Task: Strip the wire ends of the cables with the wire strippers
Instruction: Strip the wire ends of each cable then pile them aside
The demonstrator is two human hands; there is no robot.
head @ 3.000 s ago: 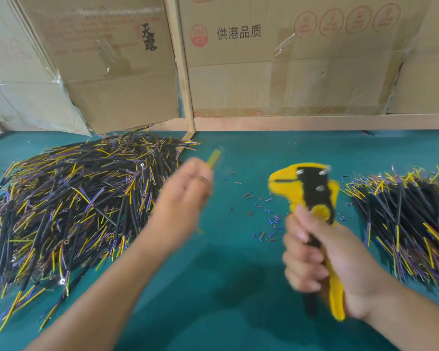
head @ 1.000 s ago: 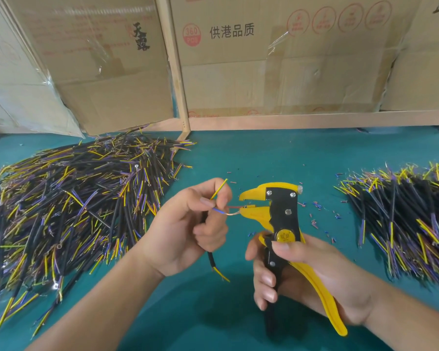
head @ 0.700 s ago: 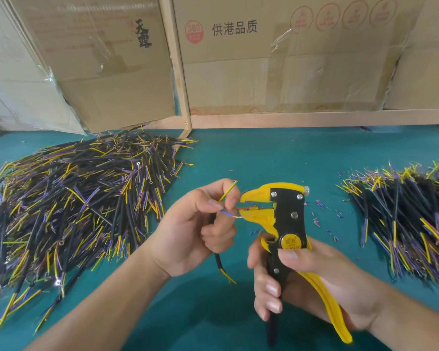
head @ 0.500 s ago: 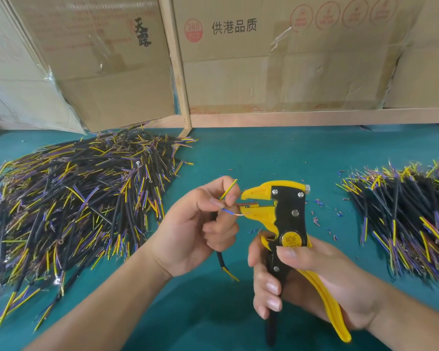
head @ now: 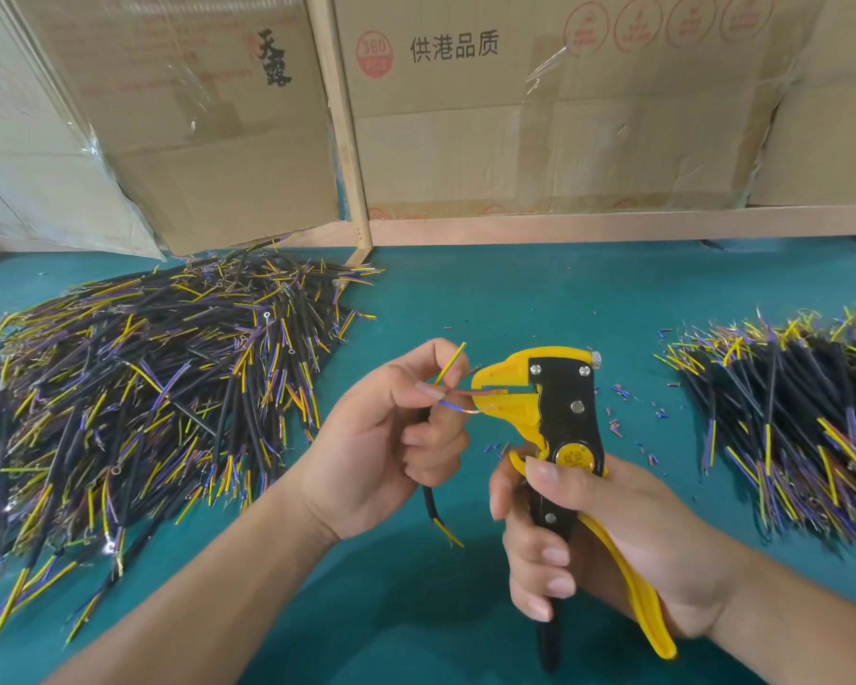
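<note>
- Cable [head: 431, 501] in the left hand [head: 376, 447]: a short black length with coloured inner wires at both ends, held above the table [head: 515, 299] near the middle of the view.
- Its upper end fans into three wires: a yellow-green one [head: 451, 363] pointing up and away, a reddish one [head: 458, 389] reaching into the mouth of the wire strippers [head: 549, 407], and a blue one [head: 447, 403] whose bare copper tip curves just below that mouth.
- Its lower end hangs under the palm, with a yellow wire tip showing.
- Left fingers [head: 433, 388] are curled round the cable, thumb and forefinger pinching it near the fanned wires.
- Right hand [head: 609, 531] grips the yellow and black handles of the strippers, fingers wrapped round the black handle and thumb lying across the yellow round badge near the pivot.
- Strippers stand roughly upright, yellow head pointing left toward the left hand, jaws parted around the reddish wire.
- Small bits of cut insulation [head: 628, 427] lie scattered on the green table around and behind the tool.
- Large pile of cables [head: 134, 402] covers the table on the left; a second pile [head: 791, 412] lies on the right.
- Cardboard boxes [head: 539, 116] with printed characters stand along the back edge of the table.
</note>
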